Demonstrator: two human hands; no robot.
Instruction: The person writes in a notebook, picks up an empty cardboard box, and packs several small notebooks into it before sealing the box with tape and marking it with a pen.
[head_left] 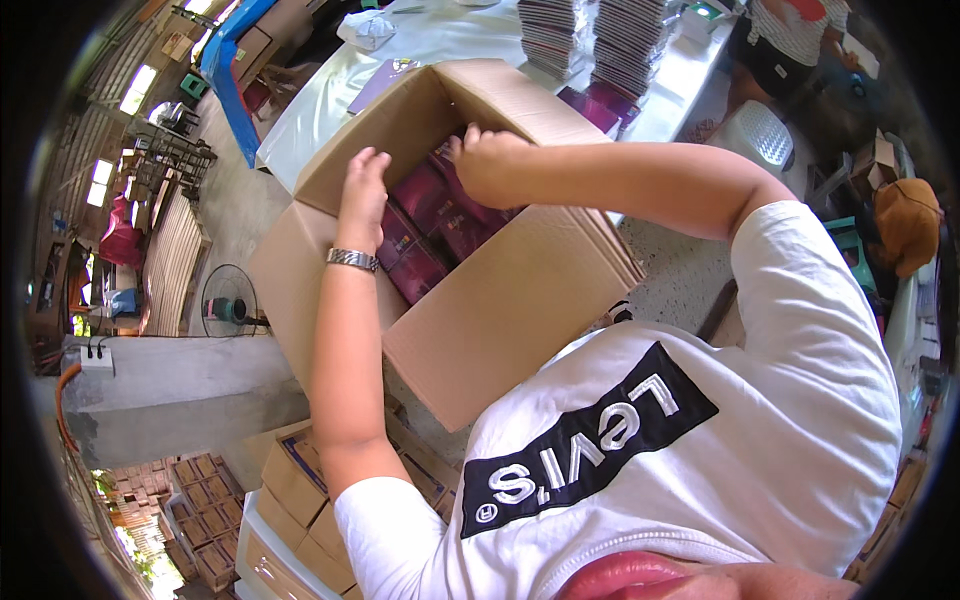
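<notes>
A white-covered table point(300, 128) stands on the far side; nearer, an open carton point(510, 305) holds maroon packs point(418, 192). My left hand point(364, 195) is raised, fingers loosely open, at its left; my right hand point(490, 165) curls over the packs, grip unclear.

Bright light is being let in through washed-out openings point(139, 89) at the left, and glare is being thrown back by the glossy white table point(310, 125) at the top. The depth of the cardboard box point(500, 310) is being darkened by shadow, while its near outer side is being evenly lit. Straight lines are being bent toward the rim, where the background is being softened and the corners are being blacked out.
</notes>
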